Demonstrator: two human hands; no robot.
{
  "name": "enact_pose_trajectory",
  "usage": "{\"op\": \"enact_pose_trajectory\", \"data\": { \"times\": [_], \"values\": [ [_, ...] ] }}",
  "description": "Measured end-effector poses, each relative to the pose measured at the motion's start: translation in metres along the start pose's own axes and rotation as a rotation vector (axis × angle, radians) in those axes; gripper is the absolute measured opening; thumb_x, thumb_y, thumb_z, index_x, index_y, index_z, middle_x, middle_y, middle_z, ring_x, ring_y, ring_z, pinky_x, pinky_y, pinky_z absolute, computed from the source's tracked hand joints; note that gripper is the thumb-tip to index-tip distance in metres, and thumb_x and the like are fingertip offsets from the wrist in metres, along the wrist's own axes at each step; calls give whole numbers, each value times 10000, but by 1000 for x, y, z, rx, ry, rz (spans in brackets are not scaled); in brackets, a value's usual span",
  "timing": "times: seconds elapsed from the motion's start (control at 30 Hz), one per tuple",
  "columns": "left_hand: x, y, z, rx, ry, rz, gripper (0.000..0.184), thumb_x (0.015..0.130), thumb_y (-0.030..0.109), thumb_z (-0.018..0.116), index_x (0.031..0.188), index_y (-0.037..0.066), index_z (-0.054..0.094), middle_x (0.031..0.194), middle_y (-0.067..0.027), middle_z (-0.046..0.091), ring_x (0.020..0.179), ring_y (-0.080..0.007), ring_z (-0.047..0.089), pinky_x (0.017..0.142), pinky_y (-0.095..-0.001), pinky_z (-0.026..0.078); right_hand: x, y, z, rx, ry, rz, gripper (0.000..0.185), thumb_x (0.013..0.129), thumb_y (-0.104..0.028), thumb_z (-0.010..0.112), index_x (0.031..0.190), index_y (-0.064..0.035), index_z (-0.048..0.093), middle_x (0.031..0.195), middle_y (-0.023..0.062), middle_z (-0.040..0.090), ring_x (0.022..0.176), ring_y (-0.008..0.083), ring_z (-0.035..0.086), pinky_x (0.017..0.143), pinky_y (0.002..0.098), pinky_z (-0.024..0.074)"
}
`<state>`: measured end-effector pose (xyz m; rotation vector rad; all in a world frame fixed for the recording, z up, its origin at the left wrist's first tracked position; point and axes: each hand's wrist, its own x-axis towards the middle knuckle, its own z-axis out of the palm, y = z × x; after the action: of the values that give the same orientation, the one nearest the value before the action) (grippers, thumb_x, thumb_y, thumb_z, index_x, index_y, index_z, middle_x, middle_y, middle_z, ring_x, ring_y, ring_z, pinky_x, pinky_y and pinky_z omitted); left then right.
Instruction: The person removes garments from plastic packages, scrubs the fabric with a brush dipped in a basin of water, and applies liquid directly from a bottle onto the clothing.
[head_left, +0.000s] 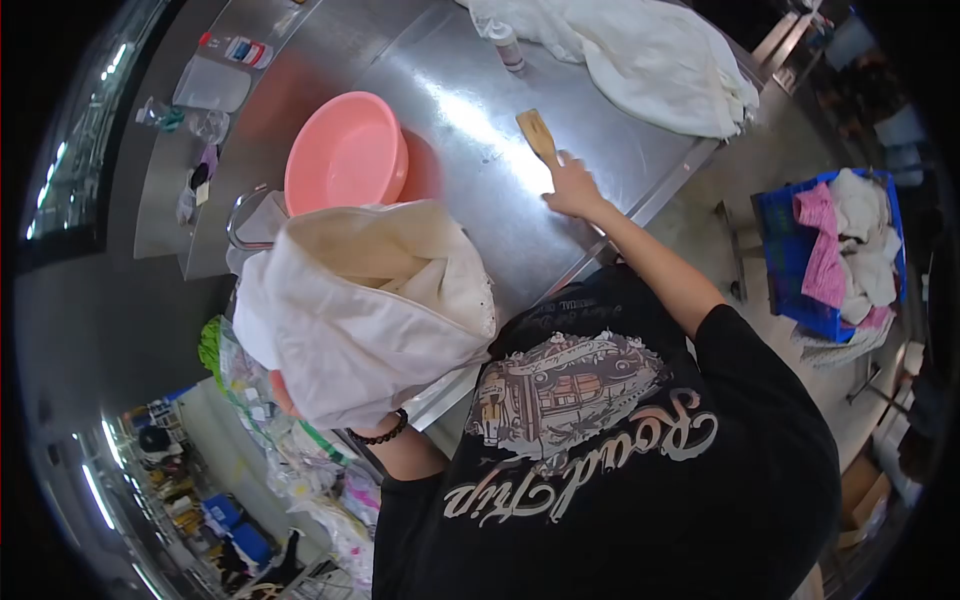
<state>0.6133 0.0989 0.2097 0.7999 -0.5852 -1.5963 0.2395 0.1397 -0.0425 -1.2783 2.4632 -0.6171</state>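
My right hand (575, 188) is closed around the handle of a wooden brush (538, 137), its broad flat back facing up above the metal table; no bristles show from here. On my left, a white garment (370, 320) hangs in a bulky fold with its cream inner side showing through a wide opening. My left hand (282, 393) supports it from below, mostly hidden by the cloth, with only some fingers visible at its edge. A pink basin (345, 152) stands on the table just beyond the garment.
A white bottle (505, 46) and a heap of white cloth (650, 65) lie at the table's far side. Beside the basin are a curved metal faucet (238, 220) and a red-capped bottle (237, 49). A blue crate (785, 250) of clothes stands right; bagged items (300, 460) lie lower left.
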Motion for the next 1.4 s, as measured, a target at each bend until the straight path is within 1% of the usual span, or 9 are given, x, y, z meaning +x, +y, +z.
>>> {"op": "enact_pose_trajectory", "data": {
  "times": [0.13, 0.23, 0.4, 0.47, 0.67, 0.87, 1.07, 1.13, 1.4],
  "values": [
    [12, 14, 49, -28, -456, 14, 640, 981, 480, 480, 1389, -11, 535, 1365, -153, 619, 1225, -244, 587, 1074, -404, 445, -37, -57, -29, 694, -721, -494, 564, 779, -164, 707, 1314, -19, 602, 1278, 149, 648, 1030, 282, 655, 882, 384, 530],
    [25, 8, 89, 251, -15, 310, 619, 1019, 486, 449, 1390, -2, 539, 1372, -160, 612, 1229, -248, 591, 1074, -397, 448, -76, -105, -51, 1083, -727, -667, 560, 805, -188, 744, 1318, -10, 604, 1188, 120, 711, 1034, 251, 663, 936, 353, 516],
    [77, 10, 70, 309, -155, 237, 608, 1051, 501, 438, 1396, 14, 550, 1366, -153, 623, 1235, -252, 608, 1085, -377, 452, -66, -127, -82, 1102, -637, -378, 607, 813, -98, 756, 1375, -6, 547, 1185, 124, 706, 1084, 226, 656, 951, 356, 524],
    [103, 6, 33, 239, -256, -77, 551, 1057, 442, 483, 1382, 2, 556, 1318, -139, 656, 1146, -236, 660, 988, -336, 523, -65, -119, -105, 1662, -632, -83, 508, 863, -48, 695, 1348, 13, 558, 1160, 131, 705, 1018, 213, 681, 906, 318, 550],
    [54, -78, -33, 664, -304, -313, 624, 928, 378, 661, 1362, -45, 510, 1211, -184, 670, 1055, -279, 668, 907, -360, 531, -89, -120, -175, 1609, -749, 174, 417, 911, -33, 629, 1316, 40, 564, 1109, 140, 706, 942, 170, 694, 804, 269, 569],
    [-52, -118, 14, 1238, -680, -32, 966, 734, 365, 873, 1424, -94, 377, 1166, -269, 644, 1035, -384, 654, 903, -433, 506, -86, -137, -185, 1594, -665, 317, 383, 931, -53, 614, 1299, 46, 567, 1055, 131, 707, 819, 150, 693, 655, 246, 568],
    [-65, -135, 46, 961, -644, 20, 795, 806, 187, 776, 1443, -76, 380, 1168, -234, 658, 1077, -344, 646, 940, -381, 504, -91, -135, -203, 1467, -606, 225, 409, 934, -91, 635, 1311, 45, 554, 1068, 140, 694, 838, 152, 678, 705, 267, 564],
    [-39, -131, 37, 583, -678, -267, 587, 863, 78, 659, 1396, -63, 455, 1160, -195, 667, 1024, -282, 662, 891, -351, 526, -80, -127, -211, 1321, -577, 152, 438, 937, -119, 641, 1335, 35, 543, 1120, 143, 682, 875, 154, 670, 741, 280, 554],
    [7, -110, 20, 85, -463, -449, 423, 953, 207, 576, 1332, 19, 565, 1257, -155, 648, 1021, -230, 650, 944, -387, 526, -111, -83, -176, 1289, 79, -142, 547, 937, -175, 651, 1439, -41, 479, 1331, 163, 588, 1019, 196, 635, 880, 326, 516]
  ]
}}
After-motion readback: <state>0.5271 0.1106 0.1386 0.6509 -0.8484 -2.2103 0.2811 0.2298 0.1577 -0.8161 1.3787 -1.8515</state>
